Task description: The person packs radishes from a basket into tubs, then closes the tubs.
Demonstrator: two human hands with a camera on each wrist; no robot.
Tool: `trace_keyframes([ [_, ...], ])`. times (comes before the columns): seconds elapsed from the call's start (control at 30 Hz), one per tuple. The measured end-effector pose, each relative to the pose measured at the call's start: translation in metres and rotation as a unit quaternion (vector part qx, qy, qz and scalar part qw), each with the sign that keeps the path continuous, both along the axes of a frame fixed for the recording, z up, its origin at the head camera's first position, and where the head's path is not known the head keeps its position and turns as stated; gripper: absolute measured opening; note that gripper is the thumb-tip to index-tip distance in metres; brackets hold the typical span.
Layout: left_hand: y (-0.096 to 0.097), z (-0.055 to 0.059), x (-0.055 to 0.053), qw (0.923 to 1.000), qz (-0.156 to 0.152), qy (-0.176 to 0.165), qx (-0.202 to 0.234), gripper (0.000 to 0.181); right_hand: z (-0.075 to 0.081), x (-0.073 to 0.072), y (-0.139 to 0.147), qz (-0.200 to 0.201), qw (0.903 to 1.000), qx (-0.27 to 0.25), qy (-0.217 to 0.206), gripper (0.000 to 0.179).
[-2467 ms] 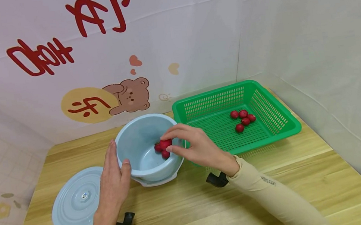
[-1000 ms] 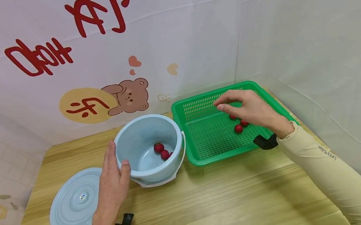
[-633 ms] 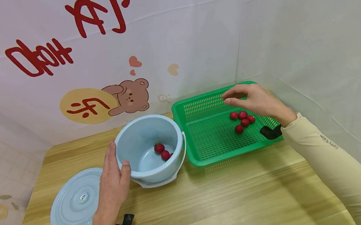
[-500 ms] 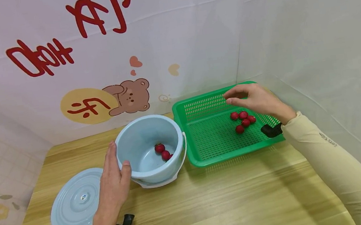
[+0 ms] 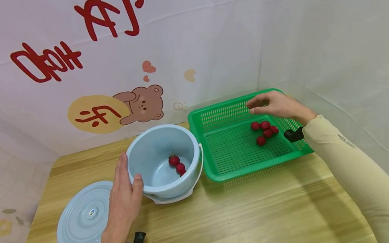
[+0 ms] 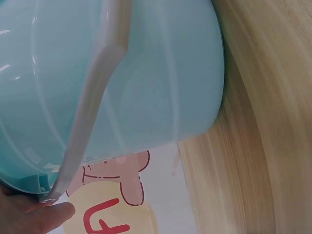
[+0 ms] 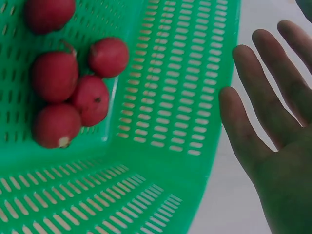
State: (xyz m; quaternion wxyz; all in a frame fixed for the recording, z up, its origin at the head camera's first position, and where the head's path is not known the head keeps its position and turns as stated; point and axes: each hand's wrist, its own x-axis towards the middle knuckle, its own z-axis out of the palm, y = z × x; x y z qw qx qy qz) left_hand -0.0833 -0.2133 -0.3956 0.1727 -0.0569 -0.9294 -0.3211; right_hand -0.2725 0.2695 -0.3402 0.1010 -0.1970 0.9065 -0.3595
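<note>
My left hand [image 5: 124, 199] rests along the left side of the light blue bucket [image 5: 151, 153], fingers straight and thumb near the rim. Inside the bucket lie three red radishes [image 5: 174, 160], the lowest partly hidden by the wall. Over the back right of the green basket [image 5: 255, 167] hovers my right hand [image 5: 276, 105], its fingers relaxed and holding nothing. Below it, several radishes [image 5: 265, 125] sit grouped on the basket floor. The right wrist view shows spread fingers [image 7: 263, 73] beside the basket's rim, apart from the radishes [image 7: 54, 76].
A round light blue lid [image 5: 82, 220] lies on the wooden table [image 5: 229, 226], left of the bucket and partly behind the left forearm. The bucket's white handle [image 6: 92, 97] hangs down its side. A printed white cloth [image 5: 221, 45] hangs behind the table.
My right hand has let go of a radish in the bucket and moved right, over the basket, drawing back slightly from the radishes there. My left hand has stayed at the bucket.
</note>
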Motion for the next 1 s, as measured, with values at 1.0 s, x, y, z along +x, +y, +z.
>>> trace_keyframes([
  [1.0, -0.002, -0.002, 0.0, 1.0, -0.001, 0.006, -0.006, 0.066, -0.048, -0.031, 0.015, 0.072, 0.9893, 0.062, -0.11, 0.052],
])
